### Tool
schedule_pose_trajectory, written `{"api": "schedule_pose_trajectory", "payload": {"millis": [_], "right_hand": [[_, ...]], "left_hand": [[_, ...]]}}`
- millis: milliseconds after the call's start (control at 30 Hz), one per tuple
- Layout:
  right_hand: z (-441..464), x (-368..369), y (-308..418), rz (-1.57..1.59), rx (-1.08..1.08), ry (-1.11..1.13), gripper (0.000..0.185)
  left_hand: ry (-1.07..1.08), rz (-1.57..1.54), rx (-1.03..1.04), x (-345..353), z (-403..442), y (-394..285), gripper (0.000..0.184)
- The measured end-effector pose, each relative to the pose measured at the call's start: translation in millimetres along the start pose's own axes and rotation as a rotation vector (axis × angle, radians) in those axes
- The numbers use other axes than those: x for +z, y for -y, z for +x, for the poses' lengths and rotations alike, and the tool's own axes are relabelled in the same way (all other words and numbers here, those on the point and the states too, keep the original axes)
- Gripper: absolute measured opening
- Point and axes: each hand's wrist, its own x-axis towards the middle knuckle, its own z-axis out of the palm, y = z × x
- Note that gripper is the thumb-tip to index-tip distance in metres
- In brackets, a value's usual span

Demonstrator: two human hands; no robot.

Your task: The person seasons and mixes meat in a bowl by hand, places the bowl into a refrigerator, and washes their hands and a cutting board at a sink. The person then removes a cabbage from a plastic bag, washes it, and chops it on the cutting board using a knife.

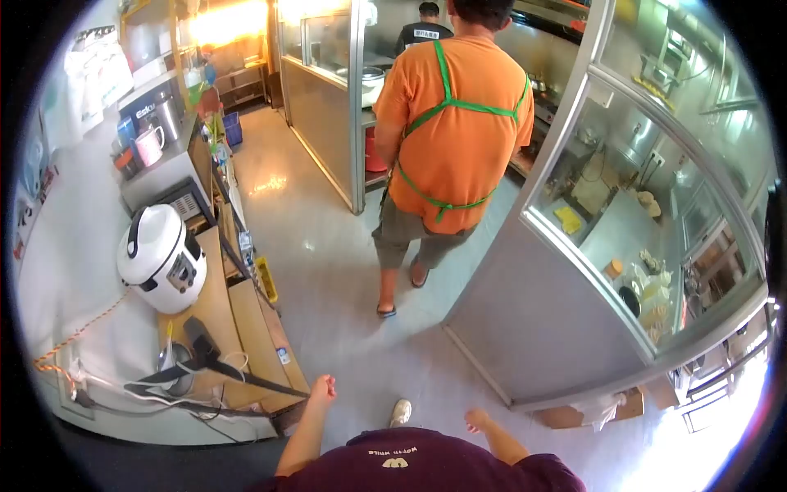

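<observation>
My left hand (pixel 324 389) hangs in the air in front of my body, fingers curled in, near the corner of the wooden counter (pixel 220 284); nothing shows in it. On the other side, my right hand (pixel 475 420) is held low over the floor with its fingers bent, and no object is visible there either. A white rice cooker (pixel 156 254) stands on the counter to the left. Closer to my left hand, a metal pot (pixel 175 358) with a handled utensil and cables sits at the counter's end.
A person in an orange shirt (pixel 459 123) with green apron straps stands ahead in a kitchen doorway, back to me. Farther in is another person (pixel 422 33) in black. A glazed metal partition (pixel 557 312) borders the right. A pink mug (pixel 149 148) rests on the left shelf.
</observation>
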Motion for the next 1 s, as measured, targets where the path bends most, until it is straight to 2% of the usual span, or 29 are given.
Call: {"api": "schedule_pose_trajectory", "payload": {"millis": [133,267,333,467,567,667,733,800,833,867,933,967,1000], "right_hand": [[22,-49,12,0.058,0.032,-0.061,0.020],[52,-82,39,0.014,0.111,-0.100,0.019],[69,-94,68,-0.055,0.111,-0.074,0.019],[140,-98,132,-0.299,0.048,-0.012,0.018],[167,-95,200,-0.288,-0.333,-0.125,0.015],[169,-91,286,-0.079,-0.326,-0.152,0.014],[208,-91,302,-0.374,-0.578,-0.106,0.015],[229,-86,334,-0.373,-0.534,-0.062,0.017],[223,-85,361,-0.221,-0.367,-0.049,0.018],[221,-86,382,-0.069,-0.194,-0.037,0.019],[221,-87,419,-0.242,-0.312,-0.139,0.019],[219,-85,434,-0.325,-0.366,-0.185,0.019],[216,-84,446,-0.272,-0.360,-0.173,0.020]], "left_hand": [[-0.050,-0.021,-0.037,48,35,-26,0.010],[-0.026,-0.123,0.048,62,64,-49,0.012],[-0.026,-0.156,0.058,63,73,-64,0.012],[-0.175,-0.292,0.106,58,81,-93,0.014],[-0.187,-0.338,0.125,46,123,-125,0.013],[-0.148,-0.327,0.087,39,180,-177,0.010],[-0.106,-0.352,0.108,45,208,-214,0.009],[-0.195,-0.330,0.208,72,218,-263,0.009],[-0.238,-0.318,0.261,87,220,-289,0.009],[-0.194,-0.299,0.228,92,231,-313,0.009],[-0.110,-0.243,0.153,94,257,-359,0.007],[-0.133,-0.286,0.164,98,265,-371,0.006],[-0.155,-0.329,0.177,109,266,-387,0.005]]}}
